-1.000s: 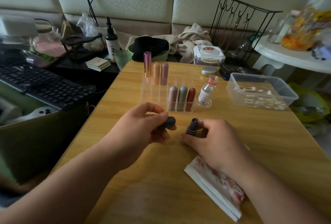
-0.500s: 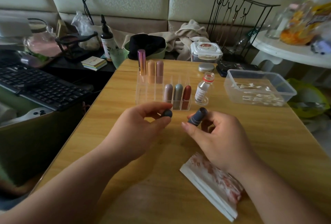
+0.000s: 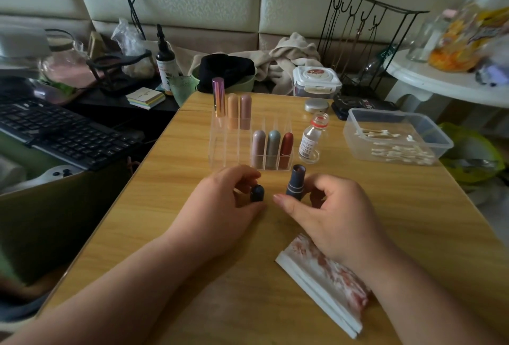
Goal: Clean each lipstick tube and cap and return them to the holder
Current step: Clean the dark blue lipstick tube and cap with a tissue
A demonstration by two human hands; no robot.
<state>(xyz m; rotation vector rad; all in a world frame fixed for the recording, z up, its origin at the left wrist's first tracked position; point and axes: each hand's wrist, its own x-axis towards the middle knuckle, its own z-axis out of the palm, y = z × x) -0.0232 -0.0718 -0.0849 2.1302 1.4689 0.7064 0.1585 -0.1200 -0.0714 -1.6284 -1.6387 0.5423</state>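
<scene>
Lipstick tube of dark blue plastic [image 3: 296, 180], uncapped, was held upright by the right hand [image 3: 330, 212], fingers curled round its lower part, just in front of the clear acrylic holder [image 3: 220, 149]. The left hand [image 3: 220, 207] pinched its small dark rounded cap [image 3: 257, 193] beside it, apart from the tube. The cleaning seemed only at its beginning. The next move probably needed a cotton swab from the clear plastic box [image 3: 358, 138], so one hand must first put down its piece.

Keyboard [image 3: 63, 132] left of table [image 3: 413, 220]; wire rack [image 3: 366, 41] behind.
</scene>
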